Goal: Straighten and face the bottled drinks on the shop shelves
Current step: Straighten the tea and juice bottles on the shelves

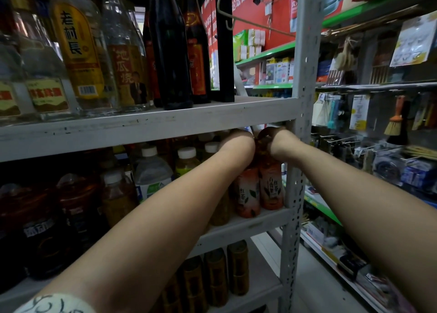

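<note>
Head view, the only one I have: both hands are reaching into the middle shelf (248, 225) at its right end, up under the shelf board above (165, 121). Left hand (237, 138) and right hand (275, 137) sit at the necks of the orange tea bottles (270, 187), beside the grey upright post (295, 170). The fingers are hidden behind the wrists and the board, so I can't tell whether they grip a bottle or just rest on the caps.

Progress, my read: the two front tea bottles stand upright with labels roughly forward, so that corner looks nearly done. To their left, the white-capped bottles (186, 161) and the clear water bottle (152, 173) stand staggered, labels not clearly facing out; those look untouched. The dark jugs (78, 206) further left, the liquor bottles (78, 52) on top, and the cans (237, 267) below look fairly orderly, though some labels are turned. I'd say it's early to mid task.
</note>
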